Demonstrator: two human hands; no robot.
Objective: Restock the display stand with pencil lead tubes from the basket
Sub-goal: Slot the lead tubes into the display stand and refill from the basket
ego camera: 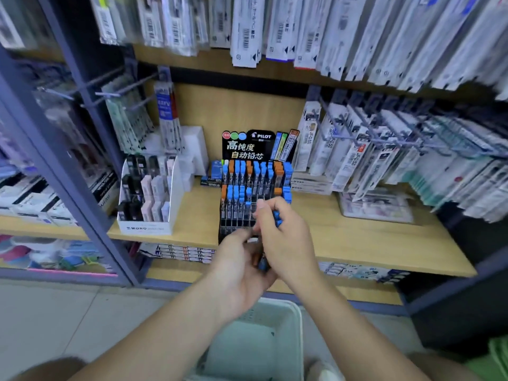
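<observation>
Head view looks down on my two hands before the black tiered plastic display stand [235, 215], which sits on the light wooden shelf [357, 237]. Its black header card [248, 150] reads "PILOT" above "高纯度 自动铅芯". My right hand [281, 239] pinches a few clear blue-capped pencil lead tubes [277, 218] just over the stand's front rows. My left hand [240, 270], just below, curls round more blue-capped tubes [263, 264]. Blue- and orange-capped stocked tubes [255, 171] fill the back rows. Left of the stand, a white cardboard box [148, 229] is marked "MONO". The pale green plastic basket [291, 325] lies below my arms.
</observation>
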